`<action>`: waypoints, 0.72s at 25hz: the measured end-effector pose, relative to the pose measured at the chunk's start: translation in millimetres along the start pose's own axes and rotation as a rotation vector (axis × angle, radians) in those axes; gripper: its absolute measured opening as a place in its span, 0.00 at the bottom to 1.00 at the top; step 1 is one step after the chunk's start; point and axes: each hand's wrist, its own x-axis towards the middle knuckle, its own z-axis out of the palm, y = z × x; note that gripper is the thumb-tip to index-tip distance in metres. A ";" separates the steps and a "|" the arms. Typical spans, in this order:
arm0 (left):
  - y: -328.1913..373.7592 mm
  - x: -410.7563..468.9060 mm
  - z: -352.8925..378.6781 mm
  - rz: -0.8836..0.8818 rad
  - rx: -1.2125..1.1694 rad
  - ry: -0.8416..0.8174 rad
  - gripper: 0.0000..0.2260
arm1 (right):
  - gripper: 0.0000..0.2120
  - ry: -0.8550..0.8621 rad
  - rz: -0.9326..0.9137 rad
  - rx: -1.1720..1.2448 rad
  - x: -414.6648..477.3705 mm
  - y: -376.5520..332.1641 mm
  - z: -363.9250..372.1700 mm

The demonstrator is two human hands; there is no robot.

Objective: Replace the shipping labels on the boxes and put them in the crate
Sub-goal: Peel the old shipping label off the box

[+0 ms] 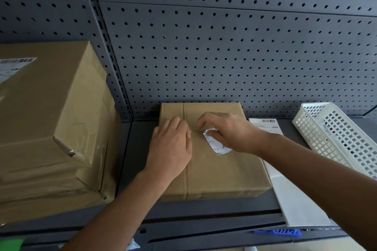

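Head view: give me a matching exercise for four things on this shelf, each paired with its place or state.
Things:
1. large box
2. white crate
3. torn label
4. left hand

Places or states:
A. pinched by the right hand
B. resting flat on the small box
C. far right of the shelf
D. far left of the shelf

Pairs: 1-D; 2-C; 3-A; 4-B

Plain brown cardboard box [220, 173]; white torn label [216, 145], black print; dark grey pegboard [224, 47], regular rows of holes; white basket [336, 134], square-grid lattice.
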 end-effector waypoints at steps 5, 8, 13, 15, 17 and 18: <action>-0.2 0.2 0.4 0.007 -0.006 0.007 0.03 | 0.07 0.012 -0.013 -0.046 4.3 4.4 8.9; -0.7 -0.3 0.4 0.012 -0.022 0.014 0.03 | 0.08 -0.002 0.054 -0.020 -3.7 4.1 6.3; 2.4 0.0 1.5 0.033 -0.013 0.002 0.03 | 0.11 0.033 0.163 0.140 -35.0 6.2 -1.0; 2.3 -0.1 2.6 0.035 -0.008 0.003 0.03 | 0.12 0.065 0.143 0.165 -38.1 5.5 1.0; 1.7 0.0 3.6 0.034 -0.003 0.002 0.03 | 0.15 0.092 0.084 0.160 -36.0 5.4 4.3; 1.5 0.3 4.1 0.033 0.000 0.002 0.03 | 0.16 0.093 0.061 0.143 -33.6 6.9 6.1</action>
